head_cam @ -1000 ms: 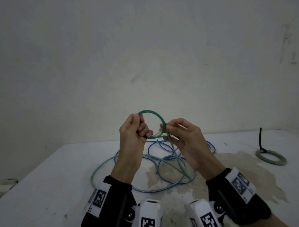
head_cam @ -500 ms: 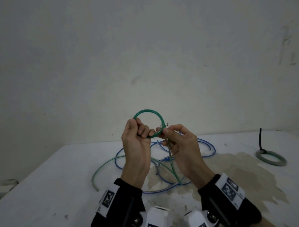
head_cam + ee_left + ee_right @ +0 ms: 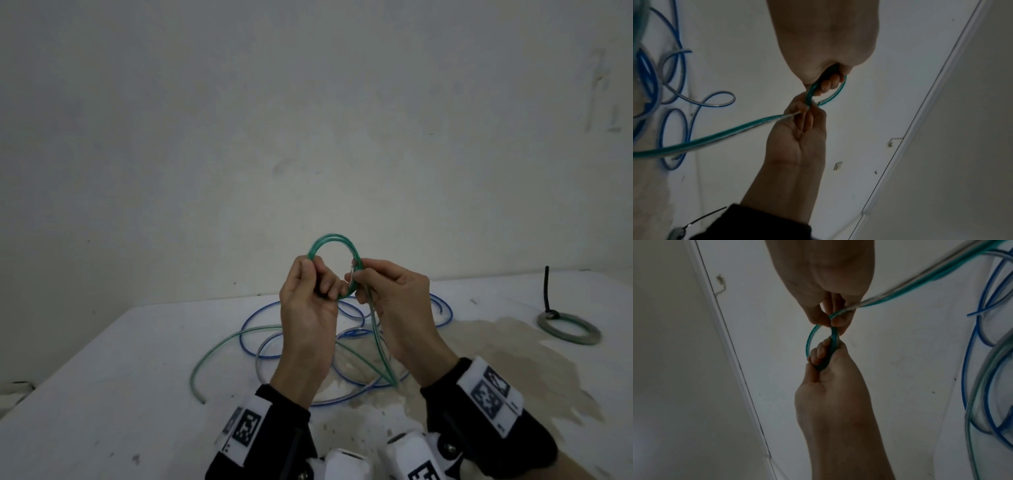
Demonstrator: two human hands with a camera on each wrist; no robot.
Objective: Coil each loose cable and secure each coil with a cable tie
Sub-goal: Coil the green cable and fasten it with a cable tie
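A green cable is wound into a small coil (image 3: 334, 237) held up in the air above the table (image 3: 137, 359). My left hand (image 3: 318, 281) grips the coil's left side, with its fingers curled through the ring (image 3: 809, 340). At the coil's right side my right hand (image 3: 363, 277) pinches the strands together between thumb and fingers (image 3: 805, 110). The rest of the green cable (image 3: 380, 346) hangs from my right hand down to the table and trails off to the left. A loose blue cable (image 3: 445, 308) lies in tangled loops beneath both hands.
A finished grey-green coil (image 3: 568, 329) with a black cable tie sticking up lies at the table's far right. A brownish stain (image 3: 496, 359) covers the table's right half. A plain wall stands right behind the table.
Both hands have risen a little and come closer together. The held coil now shows two strands, and more of the green cable has been drawn up from the table.
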